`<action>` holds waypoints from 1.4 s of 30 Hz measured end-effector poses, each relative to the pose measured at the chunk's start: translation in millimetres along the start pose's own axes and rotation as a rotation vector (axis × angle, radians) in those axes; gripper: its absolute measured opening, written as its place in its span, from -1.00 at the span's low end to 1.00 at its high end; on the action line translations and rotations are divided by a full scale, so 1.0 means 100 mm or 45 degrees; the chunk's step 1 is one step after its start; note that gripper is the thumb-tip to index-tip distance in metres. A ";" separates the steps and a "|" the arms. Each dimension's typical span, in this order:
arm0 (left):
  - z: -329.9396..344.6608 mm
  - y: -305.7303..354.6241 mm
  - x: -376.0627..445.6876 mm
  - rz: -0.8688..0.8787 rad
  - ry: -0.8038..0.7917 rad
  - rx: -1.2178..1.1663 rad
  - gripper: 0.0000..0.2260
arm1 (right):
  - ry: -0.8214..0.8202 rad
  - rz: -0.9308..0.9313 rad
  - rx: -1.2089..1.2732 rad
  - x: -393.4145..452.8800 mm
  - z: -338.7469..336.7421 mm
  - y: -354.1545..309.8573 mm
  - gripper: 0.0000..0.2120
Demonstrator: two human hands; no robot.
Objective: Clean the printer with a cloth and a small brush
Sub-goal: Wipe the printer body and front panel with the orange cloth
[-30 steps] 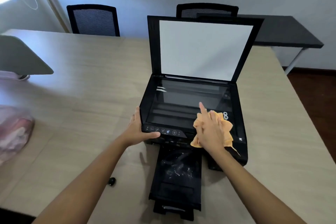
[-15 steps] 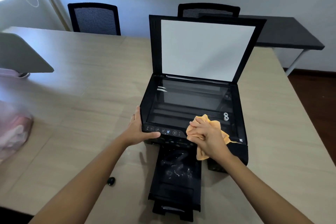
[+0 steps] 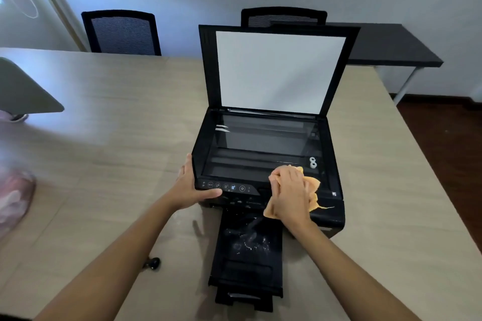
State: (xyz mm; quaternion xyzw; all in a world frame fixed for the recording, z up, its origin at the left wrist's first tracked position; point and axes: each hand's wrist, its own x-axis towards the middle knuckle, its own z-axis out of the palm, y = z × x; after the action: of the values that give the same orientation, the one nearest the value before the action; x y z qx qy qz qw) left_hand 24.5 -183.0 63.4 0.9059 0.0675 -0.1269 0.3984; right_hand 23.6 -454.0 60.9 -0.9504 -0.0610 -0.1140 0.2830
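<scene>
A black printer [image 3: 330, 161] stands on the wooden table [image 3: 117, 138] with its scanner lid [image 3: 280, 70] raised and the glass exposed. Its paper tray [image 3: 247, 263] is pulled out toward me and looks dusty. My left hand [image 3: 191, 186] grips the printer's front left corner beside the control panel. My right hand [image 3: 290, 191] presses an orange cloth [image 3: 313, 190] onto the front right of the glass and frame. No brush can be identified.
A small dark object [image 3: 154, 263] lies on the table under my left forearm. A pinkish bag [image 3: 13, 200] sits at the left edge, a grey panel [image 3: 23, 91] above it. Two black chairs [image 3: 122, 32] stand behind the table, a dark desk [image 3: 391, 47] at the back right.
My right hand drew the cloth from the right part of the glass back toward the front edge and bunched it. The left hand stayed on the corner.
</scene>
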 end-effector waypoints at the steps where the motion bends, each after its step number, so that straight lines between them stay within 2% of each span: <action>1: -0.01 0.01 0.00 0.004 0.003 0.007 0.29 | -0.075 -0.073 -0.120 0.00 -0.05 0.12 -0.78; 3: -0.02 0.01 0.00 0.025 0.001 0.012 0.28 | -0.194 -0.057 -0.379 -0.03 -0.21 0.43 -0.60; 6: -0.02 -0.01 0.01 0.015 0.015 -0.001 0.29 | -0.184 0.347 -0.474 0.00 -0.31 0.50 -0.57; 7: -0.02 -0.02 0.01 0.011 0.024 -0.004 0.29 | -0.165 0.397 -0.467 0.02 -0.25 0.38 -0.56; 8: -0.02 -0.05 0.02 0.012 0.031 -0.001 0.29 | -0.156 0.332 -0.462 0.04 -0.18 0.24 -0.57; 9: -0.01 -0.06 0.02 0.020 0.030 0.009 0.28 | -0.170 0.151 -0.449 0.03 -0.08 0.12 -0.58; 11: -0.01 -0.08 0.03 0.028 0.021 0.011 0.27 | -0.333 -0.299 -0.378 -0.08 0.03 0.01 -0.55; 13: 0.01 -0.08 0.05 0.040 0.015 0.005 0.28 | -0.449 -0.492 -0.348 -0.16 -0.11 0.15 -0.48; 14: 0.01 -0.09 0.06 0.055 0.020 0.008 0.29 | -0.406 -0.481 -0.374 -0.19 -0.20 0.32 -0.45; 17: 0.03 -0.12 0.09 0.091 0.034 0.033 0.27 | -0.234 -0.030 -0.488 -0.21 -0.47 0.77 -0.38; 19: 0.04 -0.14 0.09 0.104 0.045 0.048 0.25 | -0.241 0.123 -0.480 -0.04 -0.47 0.85 -0.34; 27: 0.02 -0.08 0.07 0.119 0.031 0.054 0.19 | -0.361 0.044 -0.655 1.52 -0.27 1.01 -0.38; 30: 0.02 -0.08 0.07 0.063 0.030 0.043 0.24 | -0.406 -0.017 -0.772 1.73 -0.26 1.05 -0.41; 34: 0.03 -0.11 0.10 0.036 0.031 0.039 0.26 | -0.384 -0.073 -0.642 1.28 -0.39 1.01 -0.44; 37: 0.04 -0.12 0.09 0.062 0.033 0.051 0.25 | -0.300 -0.064 -0.451 0.61 -0.45 0.96 -0.46; 40: 0.04 -0.11 0.07 0.042 0.018 0.042 0.25 | -0.330 0.001 -0.384 0.18 -0.52 0.85 -0.53; 42: 0.03 -0.09 0.04 0.073 0.017 0.009 0.23 | -0.282 -0.080 -0.332 0.02 -0.46 0.71 -0.56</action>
State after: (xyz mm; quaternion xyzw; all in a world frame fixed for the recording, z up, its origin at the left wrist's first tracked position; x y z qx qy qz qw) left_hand 25.9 -179.4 54.1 0.9097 0.0437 -0.1097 0.3982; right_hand 30.3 -538.2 61.8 -0.9834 -0.1064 -0.0242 0.1452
